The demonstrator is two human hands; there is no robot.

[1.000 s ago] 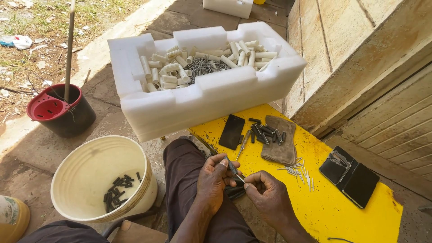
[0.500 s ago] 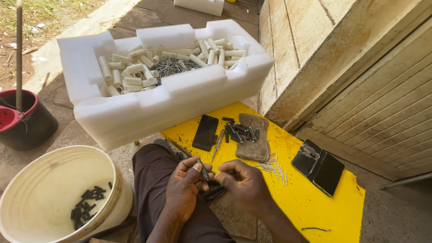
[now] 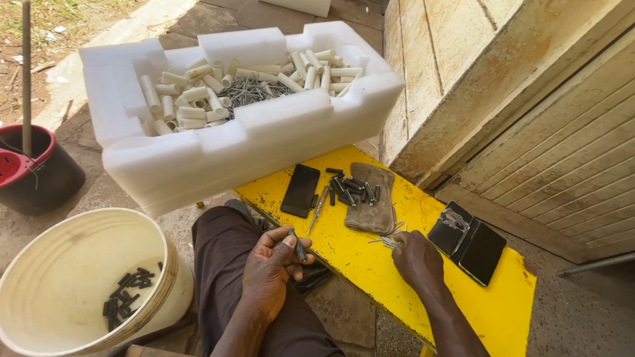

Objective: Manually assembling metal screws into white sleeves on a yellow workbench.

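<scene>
Yellow bench (image 3: 463,291) carries one phone (image 3: 301,190), one cloth (image 3: 372,197). Left hand (image 3: 270,274) pinches one dark plug (image 3: 298,246) at six o'clock; right hand (image 3: 417,258) closes on thin pins (image 3: 390,242). Concrete floor, wooden door.

Right hand (image 3: 415,259) now apart, at nails (image 3: 390,241).

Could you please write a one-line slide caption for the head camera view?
Left hand holds a small dark cylinder while right hand touches thin metal pins on a yellow board.
</scene>
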